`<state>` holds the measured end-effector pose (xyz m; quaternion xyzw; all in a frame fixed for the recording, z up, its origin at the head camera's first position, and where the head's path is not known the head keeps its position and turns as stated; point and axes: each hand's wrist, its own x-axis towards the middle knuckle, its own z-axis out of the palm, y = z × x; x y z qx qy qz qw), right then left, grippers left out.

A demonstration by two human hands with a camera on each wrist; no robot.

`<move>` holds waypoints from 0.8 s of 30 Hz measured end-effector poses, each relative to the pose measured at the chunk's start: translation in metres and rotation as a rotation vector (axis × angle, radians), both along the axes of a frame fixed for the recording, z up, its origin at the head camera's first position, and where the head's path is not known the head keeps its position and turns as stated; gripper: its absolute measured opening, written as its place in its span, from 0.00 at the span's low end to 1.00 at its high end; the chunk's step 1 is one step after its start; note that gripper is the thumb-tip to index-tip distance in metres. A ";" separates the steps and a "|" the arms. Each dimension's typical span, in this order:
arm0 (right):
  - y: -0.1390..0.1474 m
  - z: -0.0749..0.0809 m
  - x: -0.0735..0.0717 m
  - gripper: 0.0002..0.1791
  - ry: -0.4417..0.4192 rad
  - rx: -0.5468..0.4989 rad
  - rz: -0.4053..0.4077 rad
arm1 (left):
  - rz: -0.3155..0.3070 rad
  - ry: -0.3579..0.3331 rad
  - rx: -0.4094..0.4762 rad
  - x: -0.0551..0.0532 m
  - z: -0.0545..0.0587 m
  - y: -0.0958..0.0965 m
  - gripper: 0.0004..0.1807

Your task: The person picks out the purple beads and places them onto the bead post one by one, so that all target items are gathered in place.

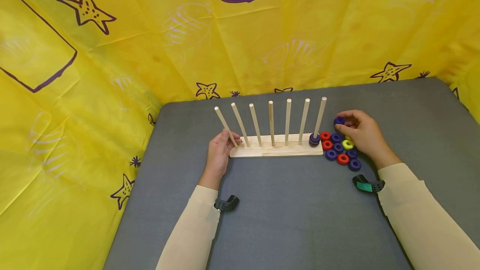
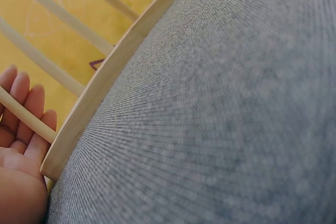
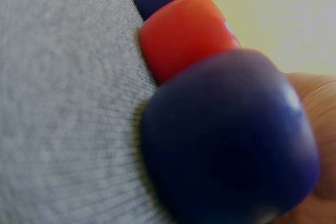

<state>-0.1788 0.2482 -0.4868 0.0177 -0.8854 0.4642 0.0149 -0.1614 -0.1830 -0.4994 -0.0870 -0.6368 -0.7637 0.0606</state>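
Observation:
A pale wooden peg rack [image 1: 277,151] with several upright pegs lies across the table. On its rightmost peg sit dark blue rings [image 1: 314,141], stacked at the base. My left hand [image 1: 219,151] rests at the rack's left end, around the leftmost peg. The left wrist view has its fingers [image 2: 34,103] loosely extended behind that peg. With thumb and fingertips, my right hand [image 1: 365,134] pinches a blue ring [image 1: 339,121] above the far side of a loose ring group. Large in the right wrist view are a blue ring [image 3: 231,140] and a red ring [image 3: 186,35], both on the table.
Loose red rings [image 1: 343,159], blue rings [image 1: 354,164] and a yellow ring [image 1: 348,144] lie close together right of the rack. A grey cloth covers the table [image 1: 277,211]. Yellow printed fabric [image 1: 240,45] hangs behind it and along the left side.

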 end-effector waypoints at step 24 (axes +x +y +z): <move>-0.003 0.008 0.003 0.21 0.104 0.014 -0.008 | 0.041 0.016 0.100 0.000 0.001 0.002 0.22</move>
